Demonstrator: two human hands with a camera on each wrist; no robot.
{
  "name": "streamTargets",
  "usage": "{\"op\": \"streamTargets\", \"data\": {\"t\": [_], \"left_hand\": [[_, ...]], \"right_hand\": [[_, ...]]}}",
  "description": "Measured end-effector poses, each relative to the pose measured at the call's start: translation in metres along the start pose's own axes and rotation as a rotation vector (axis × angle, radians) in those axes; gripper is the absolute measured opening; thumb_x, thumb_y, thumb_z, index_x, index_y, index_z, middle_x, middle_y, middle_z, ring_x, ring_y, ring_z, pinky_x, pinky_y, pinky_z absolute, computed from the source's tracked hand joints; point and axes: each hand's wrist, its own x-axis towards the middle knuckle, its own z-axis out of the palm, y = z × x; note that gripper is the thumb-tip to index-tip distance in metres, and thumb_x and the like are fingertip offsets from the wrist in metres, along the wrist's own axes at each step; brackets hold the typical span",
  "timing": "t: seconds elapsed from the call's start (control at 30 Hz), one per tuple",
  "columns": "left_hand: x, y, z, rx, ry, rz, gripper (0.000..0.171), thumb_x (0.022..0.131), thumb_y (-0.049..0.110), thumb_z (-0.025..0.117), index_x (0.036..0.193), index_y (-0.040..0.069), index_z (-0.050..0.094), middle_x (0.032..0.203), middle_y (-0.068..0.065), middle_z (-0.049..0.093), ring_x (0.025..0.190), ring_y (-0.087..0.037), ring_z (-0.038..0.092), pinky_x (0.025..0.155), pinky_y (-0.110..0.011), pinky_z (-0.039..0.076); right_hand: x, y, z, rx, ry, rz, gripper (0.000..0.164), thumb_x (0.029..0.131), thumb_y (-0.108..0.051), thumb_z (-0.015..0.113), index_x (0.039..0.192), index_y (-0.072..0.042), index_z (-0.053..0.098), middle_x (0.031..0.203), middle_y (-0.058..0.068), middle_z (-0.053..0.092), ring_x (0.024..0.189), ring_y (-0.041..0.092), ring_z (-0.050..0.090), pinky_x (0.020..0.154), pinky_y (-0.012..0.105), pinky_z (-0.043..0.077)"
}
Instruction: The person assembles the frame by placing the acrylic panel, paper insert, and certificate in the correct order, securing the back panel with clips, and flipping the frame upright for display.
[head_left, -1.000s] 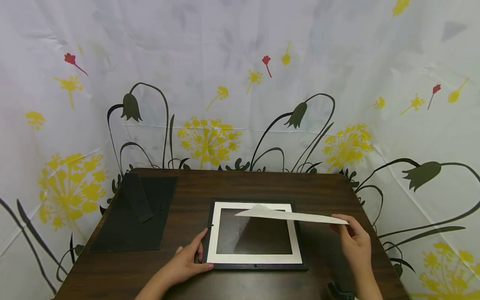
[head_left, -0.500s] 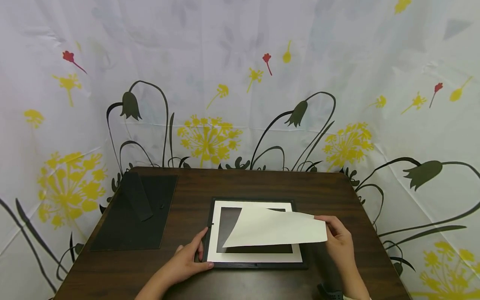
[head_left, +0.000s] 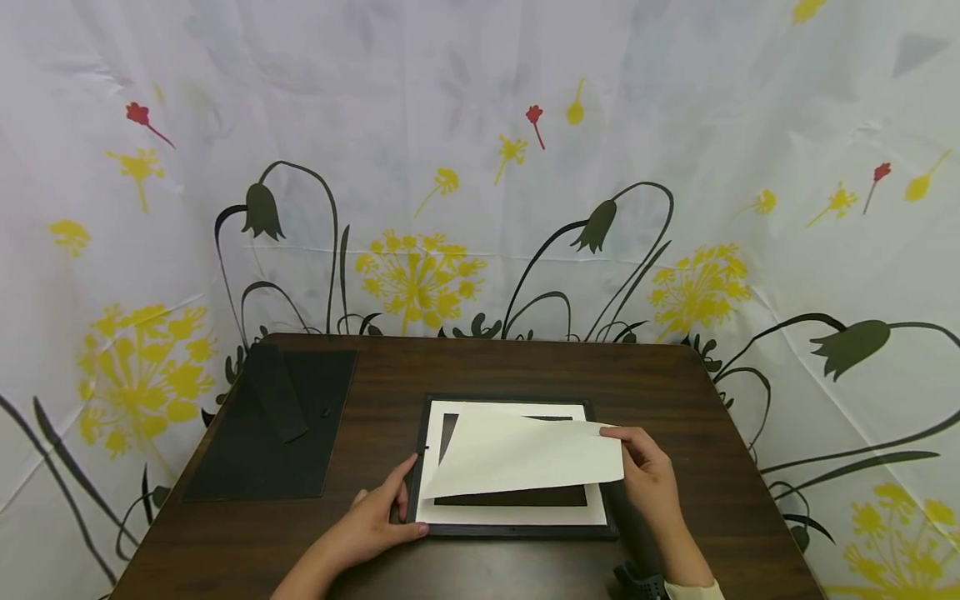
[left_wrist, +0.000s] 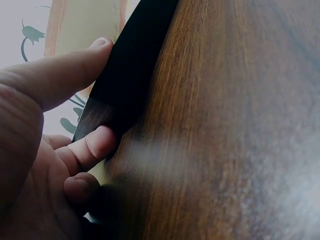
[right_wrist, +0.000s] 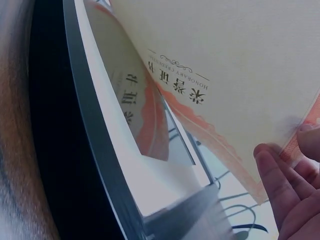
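Note:
A black picture frame (head_left: pixel 517 531) lies on the table, with a white mat (head_left: pixel 600 500) around its glass. My left hand (head_left: pixel 375 517) grips the frame's near left corner, thumb on the front edge and fingers along the left side. Over the frame, my right hand (head_left: pixel 652 479) pinches the right edge of a certificate (head_left: pixel 517 458), blank side up and tilted. From below, the right wrist view shows the certificate's printed face (right_wrist: pixel 215 60) with dark lettering and an orange-red border, mirrored in the glass. Whether its left end touches the mat, I cannot tell.
A black backing board (head_left: pixel 300 475) with a stand leg (head_left: pixel 277 400) lies at the table's left. Behind the dark wooden table (head_left: pixel 517 367) hangs a flower-patterned curtain (head_left: pixel 465 125). A dark wristband (head_left: pixel 641 581) is on the right wrist.
My right hand has moved left, bringing the certificate from nearly edge-on to a flatter tilt with its blank side showing, further over the frame. The left hand stays on the corner.

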Motion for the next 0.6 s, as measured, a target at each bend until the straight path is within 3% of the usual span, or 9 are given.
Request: {"op": "streamTargets", "data": {"t": [0.17,0.37,0.5,0.6], "left_hand": [[0.001,0.000,-0.002,-0.006,-0.008,0.001,0.108,0.090,0.046,0.090,0.172,0.011,0.028,0.095,0.005,0.058,0.061,-0.004,0.039,0.082,-0.037,0.024],[0.000,0.001,-0.002,-0.012,-0.026,0.001,0.108,0.091,0.046,0.089,0.172,0.011,0.026,0.096,0.002,0.058,0.061,-0.005,0.040,0.085,-0.043,0.024],[-0.001,0.002,-0.002,-0.016,-0.027,-0.001,0.108,0.091,0.045,0.089,0.173,0.010,0.026,0.096,0.002,0.058,0.062,-0.005,0.041,0.085,-0.043,0.024],[-0.002,0.003,-0.002,-0.021,-0.028,-0.004,0.108,0.092,0.044,0.089,0.173,0.010,0.026,0.097,0.002,0.057,0.062,-0.005,0.041,0.084,-0.042,0.023]], "right_hand": [[0.006,0.003,0.007,0.035,-0.067,-0.040,0.019,0.107,-0.001,0.066,0.121,-0.001,0.078,0.123,0.021,0.071,0.090,0.008,0.070,0.070,0.025,0.061],[0.008,0.005,0.014,0.065,-0.114,-0.086,0.021,0.106,0.001,0.066,0.124,0.001,0.078,0.137,0.025,0.068,0.119,0.006,0.071,0.087,0.020,0.061],[0.006,0.003,0.018,0.098,-0.101,-0.014,0.030,0.105,0.003,0.068,0.135,0.002,0.072,0.155,0.025,0.059,0.131,0.002,0.066,0.089,0.017,0.059],[0.003,0.000,0.022,0.178,-0.075,0.085,0.047,0.103,0.006,0.068,0.149,0.004,0.059,0.168,0.026,0.045,0.126,0.001,0.068,0.084,0.018,0.060]]}}
